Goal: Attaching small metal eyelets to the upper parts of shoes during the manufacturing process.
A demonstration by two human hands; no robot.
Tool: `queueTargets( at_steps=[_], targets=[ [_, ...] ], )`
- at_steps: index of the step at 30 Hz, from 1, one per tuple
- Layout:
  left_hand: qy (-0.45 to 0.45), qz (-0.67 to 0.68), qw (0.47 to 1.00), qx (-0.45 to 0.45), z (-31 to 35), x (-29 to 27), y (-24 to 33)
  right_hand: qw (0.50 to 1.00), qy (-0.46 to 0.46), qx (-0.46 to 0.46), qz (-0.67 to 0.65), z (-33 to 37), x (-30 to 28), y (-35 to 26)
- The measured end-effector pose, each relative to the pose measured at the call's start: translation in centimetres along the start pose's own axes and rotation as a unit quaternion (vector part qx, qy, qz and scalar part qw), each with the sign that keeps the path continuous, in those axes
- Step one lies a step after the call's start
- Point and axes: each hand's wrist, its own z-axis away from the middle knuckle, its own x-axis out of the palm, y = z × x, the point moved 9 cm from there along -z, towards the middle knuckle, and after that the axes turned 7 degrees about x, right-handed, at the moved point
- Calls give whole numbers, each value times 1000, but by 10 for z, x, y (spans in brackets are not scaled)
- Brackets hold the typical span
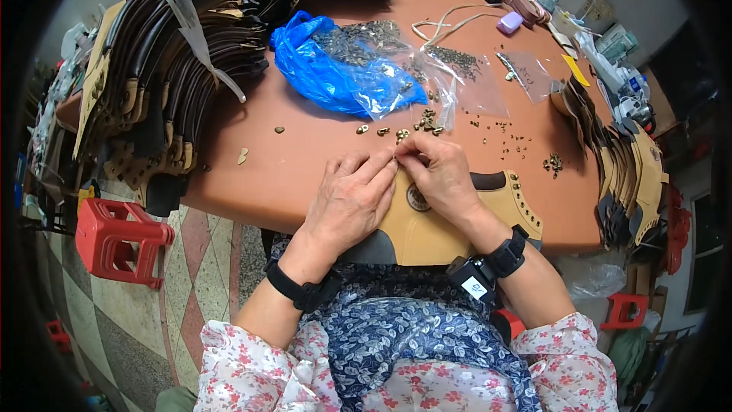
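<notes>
A tan boot upper (435, 238) with dark grey panels and a dark padded collar lies at the table's near edge. A round dark badge (416, 198) sits on it, and a row of metal lace fittings runs down its right end. Over its far edge, my left hand (352, 192) and my right hand (441, 180) meet at the fingertips. Both are closed in a pinch; whatever is between them is too small and covered to name. Just beyond the fingertips lie several loose brass-coloured lace hooks (402, 134).
A blue plastic bag (293, 53) of small metal parts lies open on the brown table (252, 202), beside clear bags (488, 95) of fittings. Stacked boot uppers rise at left (145, 69) and right (629, 175). A red stool (114, 236) stands on the floor at left.
</notes>
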Motion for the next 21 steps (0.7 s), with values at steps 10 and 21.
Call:
queueTargets(
  at_steps=[10, 21],
  targets=[
    [0, -4, 1000, 0, 1, 0, 1, 996, -5, 45, -74, 4, -3, 12],
    [-6, 1, 1000, -4, 0, -1, 1, 999, -9, -26, 16, 6, -4, -2]
  ],
)
